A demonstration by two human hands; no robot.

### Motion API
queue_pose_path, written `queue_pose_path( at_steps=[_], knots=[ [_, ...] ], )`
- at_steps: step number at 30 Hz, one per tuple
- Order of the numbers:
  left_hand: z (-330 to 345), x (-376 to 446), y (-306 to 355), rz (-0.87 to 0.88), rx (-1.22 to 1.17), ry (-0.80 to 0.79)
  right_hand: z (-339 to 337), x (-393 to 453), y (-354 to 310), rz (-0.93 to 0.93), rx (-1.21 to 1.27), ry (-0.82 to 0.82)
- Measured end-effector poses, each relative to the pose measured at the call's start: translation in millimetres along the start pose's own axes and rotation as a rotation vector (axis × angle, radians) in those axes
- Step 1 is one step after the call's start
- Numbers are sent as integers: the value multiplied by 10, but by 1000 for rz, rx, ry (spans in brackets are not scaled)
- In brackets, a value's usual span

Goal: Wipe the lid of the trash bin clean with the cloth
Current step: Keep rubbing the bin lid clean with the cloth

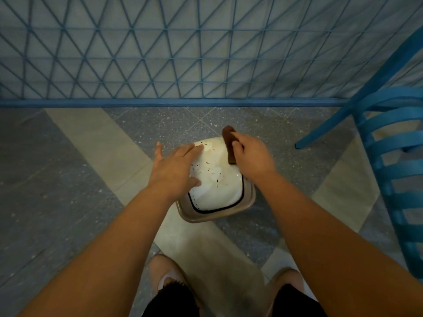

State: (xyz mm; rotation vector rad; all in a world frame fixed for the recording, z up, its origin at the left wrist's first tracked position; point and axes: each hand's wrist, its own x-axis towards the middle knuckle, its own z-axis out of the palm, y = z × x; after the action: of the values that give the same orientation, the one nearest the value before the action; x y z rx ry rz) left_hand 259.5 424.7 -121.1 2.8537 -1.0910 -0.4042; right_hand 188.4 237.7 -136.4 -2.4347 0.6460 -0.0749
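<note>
A small trash bin [248,203] with a brownish rim stands on the floor right below me. Its white domed lid [219,186] carries several small brown specks and stains across the upper half. My left hand [175,169] lies flat on the lid's left side, fingers spread. My right hand [250,154] is at the lid's upper right edge, gripping a folded dark brown cloth [229,143]. The cloth stands on edge, with its lower end touching the lid.
A blue metal lattice fence [183,65] runs across just behind the bin. A blue slatted chair [398,156] stands to the right, one leg reaching towards the bin. The floor [68,179] is grey speckled tile with pale bands. My feet are below the bin.
</note>
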Motion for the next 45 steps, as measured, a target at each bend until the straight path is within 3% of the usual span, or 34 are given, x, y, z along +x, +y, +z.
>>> queue_pose_path(
  at_steps=[6,11,17,19,25,28,32,35,38,42,45],
  knots=[
    [-11,-46,97,7,151,60,74,-393,87,-4,14,66],
    [11,-100,280,-47,32,33,153,-834,73,24,-25,160],
    [180,-175,363,-119,9,147,180,-1089,78,-410,-220,147],
    [189,-178,366,-118,7,144,92,-921,134,-442,-217,147],
    [186,-203,384,-126,3,131,-49,-395,203,-15,-82,75],
    [193,-214,399,-128,9,147,10,-653,165,-98,-25,50],
    [185,-191,421,-137,11,149,78,-831,97,-327,-195,33],
    [189,-198,435,-147,20,132,39,-614,21,-302,-217,-12],
    [182,-203,435,-147,29,125,0,-329,0,-158,-153,-19],
    [168,-209,429,-137,42,111,-45,-99,56,213,156,-134],
    [139,-163,377,-84,66,90,-45,-129,147,310,255,-132]
  ],
)
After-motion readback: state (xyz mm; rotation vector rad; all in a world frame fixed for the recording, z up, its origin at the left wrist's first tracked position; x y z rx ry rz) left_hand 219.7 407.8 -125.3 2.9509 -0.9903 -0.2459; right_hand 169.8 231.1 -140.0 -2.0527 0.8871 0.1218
